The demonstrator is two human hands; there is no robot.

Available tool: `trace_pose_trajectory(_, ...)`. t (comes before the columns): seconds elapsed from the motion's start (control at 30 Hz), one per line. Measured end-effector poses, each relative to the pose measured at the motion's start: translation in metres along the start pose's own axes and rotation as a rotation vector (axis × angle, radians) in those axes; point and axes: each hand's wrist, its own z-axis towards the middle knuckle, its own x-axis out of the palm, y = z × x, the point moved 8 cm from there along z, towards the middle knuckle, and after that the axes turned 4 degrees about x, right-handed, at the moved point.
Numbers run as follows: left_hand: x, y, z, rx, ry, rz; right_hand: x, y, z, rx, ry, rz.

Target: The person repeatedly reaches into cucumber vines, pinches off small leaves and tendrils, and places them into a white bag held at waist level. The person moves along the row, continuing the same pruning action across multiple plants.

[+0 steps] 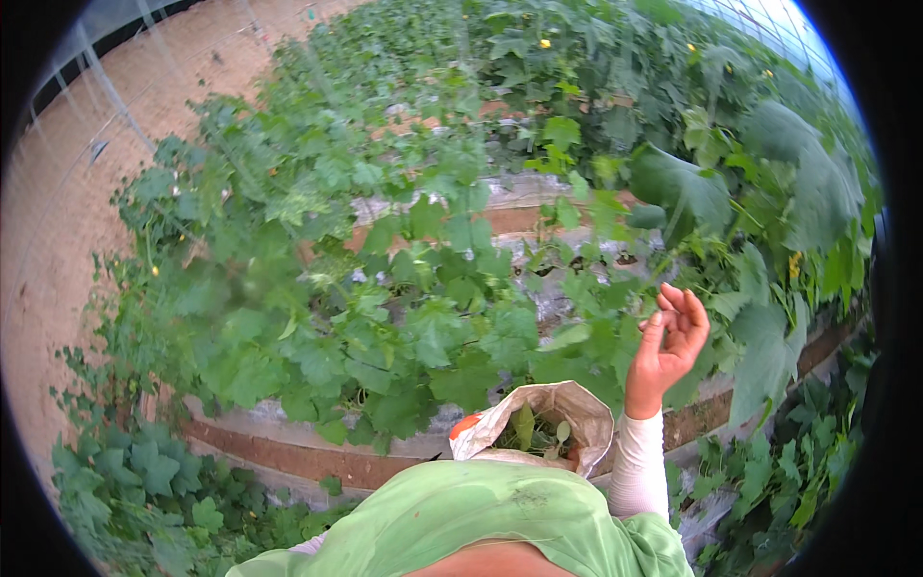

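My right hand (667, 350) is raised at the right with its palm turned up and fingers loosely bent apart. I see nothing held in it. Behind the fingertips are the thin stems and leaves of a climbing vine (681, 195), with broad drooping leaves to the right. Against my front stands a whitish woven sack (497, 425) with its mouth open and an orange patch on its rim. Picked leaves and stems (530, 433) lie inside it. My left hand is out of view; only a bit of its sleeve shows at the bottom.
Leafy vines (433, 324) spread ahead of me over beds covered in silvery plastic film (533, 191). A bare soil strip (288, 451) runs crosswise before the sack. More plants (159, 476) grow at lower left. Sandy ground (58, 252) and greenhouse poles (108, 86) lie along the left.
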Motion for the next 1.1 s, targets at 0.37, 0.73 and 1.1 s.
trace_pose_trajectory(0.37,-0.113,0.143,-0.171,0.341,-0.336,-0.865,0.079,0.066,-0.009,-0.176,0.116,0.013)
trace_pose_trajectory(0.73,-0.192,0.266,-0.233,0.445,-0.857,-1.397,0.091,0.077,-0.014,-0.215,0.213,0.044)
trace_pose_trajectory(1.1,-0.180,0.280,-0.252,0.789,-0.882,-1.609,0.075,0.076,0.004,-0.245,0.200,-0.008)
